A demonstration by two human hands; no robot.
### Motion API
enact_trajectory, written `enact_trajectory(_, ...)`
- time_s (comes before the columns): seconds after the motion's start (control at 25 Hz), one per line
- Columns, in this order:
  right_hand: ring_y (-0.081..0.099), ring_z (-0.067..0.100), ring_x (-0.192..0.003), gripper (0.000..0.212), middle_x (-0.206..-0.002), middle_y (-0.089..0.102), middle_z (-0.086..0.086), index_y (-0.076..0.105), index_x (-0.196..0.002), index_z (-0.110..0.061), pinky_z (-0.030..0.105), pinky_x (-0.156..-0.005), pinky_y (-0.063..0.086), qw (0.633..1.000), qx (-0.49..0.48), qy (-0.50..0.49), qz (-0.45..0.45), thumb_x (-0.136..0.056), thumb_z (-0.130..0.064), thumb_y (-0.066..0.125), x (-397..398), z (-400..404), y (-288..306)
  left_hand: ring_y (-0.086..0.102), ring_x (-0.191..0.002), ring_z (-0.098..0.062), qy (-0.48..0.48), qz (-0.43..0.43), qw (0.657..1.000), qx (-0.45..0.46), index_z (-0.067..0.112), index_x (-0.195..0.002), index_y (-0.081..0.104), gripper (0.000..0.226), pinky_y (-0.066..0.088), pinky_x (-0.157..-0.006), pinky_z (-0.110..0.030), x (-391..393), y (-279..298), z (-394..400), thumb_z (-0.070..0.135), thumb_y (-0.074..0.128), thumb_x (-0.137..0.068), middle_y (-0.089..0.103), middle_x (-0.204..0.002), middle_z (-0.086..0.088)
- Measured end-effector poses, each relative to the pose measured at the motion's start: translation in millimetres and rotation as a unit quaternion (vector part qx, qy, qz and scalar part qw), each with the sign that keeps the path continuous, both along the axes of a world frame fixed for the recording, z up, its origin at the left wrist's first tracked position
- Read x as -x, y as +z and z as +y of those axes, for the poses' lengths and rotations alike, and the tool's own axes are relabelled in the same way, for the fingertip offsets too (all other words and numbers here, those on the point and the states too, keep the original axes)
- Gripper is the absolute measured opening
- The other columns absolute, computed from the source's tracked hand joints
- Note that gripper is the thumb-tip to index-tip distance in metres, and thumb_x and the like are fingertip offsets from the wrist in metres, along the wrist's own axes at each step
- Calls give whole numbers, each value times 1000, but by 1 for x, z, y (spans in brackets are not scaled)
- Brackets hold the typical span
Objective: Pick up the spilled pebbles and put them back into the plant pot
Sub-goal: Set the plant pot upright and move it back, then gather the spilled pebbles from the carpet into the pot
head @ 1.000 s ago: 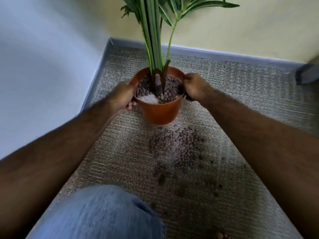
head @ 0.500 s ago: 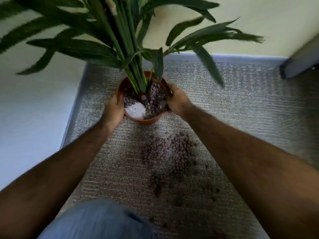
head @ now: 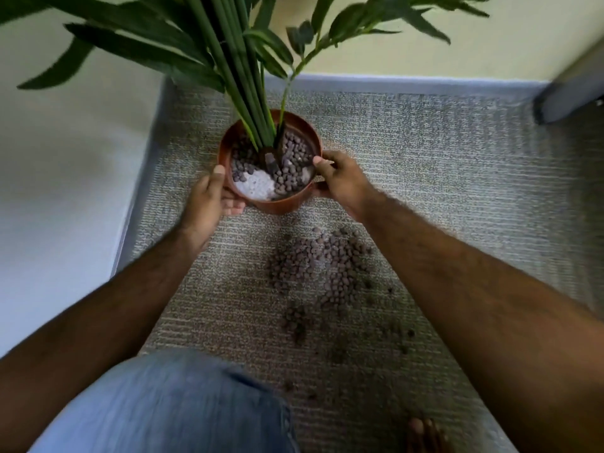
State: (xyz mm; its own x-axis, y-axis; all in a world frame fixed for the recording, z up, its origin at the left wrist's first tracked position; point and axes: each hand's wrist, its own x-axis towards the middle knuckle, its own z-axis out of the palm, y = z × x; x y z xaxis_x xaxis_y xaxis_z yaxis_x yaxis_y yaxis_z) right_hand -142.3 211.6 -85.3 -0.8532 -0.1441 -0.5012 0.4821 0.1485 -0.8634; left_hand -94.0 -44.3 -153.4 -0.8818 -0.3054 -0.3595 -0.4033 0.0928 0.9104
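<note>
An orange plant pot [head: 277,204] stands upright on the grey carpet, holding a green leafy plant [head: 235,60], brown pebbles and a white patch of filler. My left hand [head: 209,197] cups the pot's left side with fingers under its wall. On the pot's right rim rests my right hand [head: 336,178], fingers curled around it. A heap of spilled brown pebbles [head: 320,266] lies on the carpet just in front of the pot, between my forearms, with smaller clumps and strays trailing toward me.
A white wall [head: 65,178] with grey skirting runs along the left, a cream wall behind. A grey furniture leg [head: 568,93] stands at the back right. My jeans-clad knee [head: 170,407] and bare toes [head: 425,436] are at the bottom.
The pot has been tipped up from leaning toward me to standing upright. My view has risen, so more leaves show. Both hands have stayed on the pot.
</note>
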Motion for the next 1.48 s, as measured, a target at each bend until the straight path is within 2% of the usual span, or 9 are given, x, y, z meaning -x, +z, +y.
enact_trajectory(0.12,68,37,-101,39,-121,63,24,49,-130,0,50,-89,60,997,-77,9,4,-108,-32,43,-16,16,-18,66,-63,-19,-3,-6,1000,-13,16,-104,60,21,55,-59,-34,-32,-23,11,22,40,-108,75,-72,-2)
enact_trajectory(0.24,67,22,-86,25,-116,67,19,58,-119,-6,27,-71,59,969,-232,75,33,-101,-24,56,-33,45,-51,64,-82,-8,-187,-35,964,186,26,-103,65,14,52,-75,-33,-59,-48,31,15,61,-97,66,-94,6)
enact_trajectory(0.36,63,37,-112,27,-121,64,18,61,-119,-15,44,-99,53,922,-366,127,3,-95,-26,62,-53,74,-79,62,-101,-17,-285,-64,923,253,22,-120,66,30,55,-96,-37,-66,-57,42,20,73,-91,53,-114,-2)
enact_trajectory(0.48,52,46,-123,42,-136,48,23,52,-131,-15,48,-108,46,891,-421,170,-15,-95,-33,62,-75,87,-96,57,-111,-20,-304,-53,915,261,19,-124,65,42,53,-99,-37,-70,-55,49,22,80,-85,44,-114,1)
enact_trajectory(0.68,52,44,-122,49,-138,42,23,42,-135,-9,49,-105,46,890,-407,206,21,-95,-29,64,-96,75,-108,55,-102,-19,-326,-23,901,284,17,-111,68,41,51,-96,-34,-77,-58,70,17,86,-74,46,-110,0)
enact_trajectory(0.96,57,26,-115,42,-131,51,9,47,-139,-24,42,-103,49,905,-358,214,84,-98,-21,56,-105,62,-105,62,-86,-17,-305,-29,912,273,18,-98,75,25,54,-82,-28,-67,-62,83,7,83,-77,57,-106,-3)
enact_trajectory(1.12,61,21,-93,15,-102,60,2,61,-99,-14,24,-76,44,937,-308,156,58,-88,-8,69,-96,70,-104,64,-82,1,-299,-37,916,264,29,-88,75,25,50,-72,-12,-59,-56,76,12,85,-74,65,-94,8)
enact_trajectory(1.28,57,15,-72,16,-84,62,1,61,-93,-10,18,-53,45,965,-238,110,22,-86,0,71,-94,79,-95,67,-75,8,-270,-51,933,231,35,-80,75,23,46,-56,-4,-55,-46,64,15,84,-76,67,-86,16)
enact_trajectory(1.48,65,27,-79,17,-91,68,11,60,-97,0,51,-77,59,993,-109,49,-19,-86,10,69,-78,78,-67,74,-71,-5,-257,-57,953,152,33,-87,80,20,59,-63,-21,-55,-21,61,17,87,-78,78,-79,11)
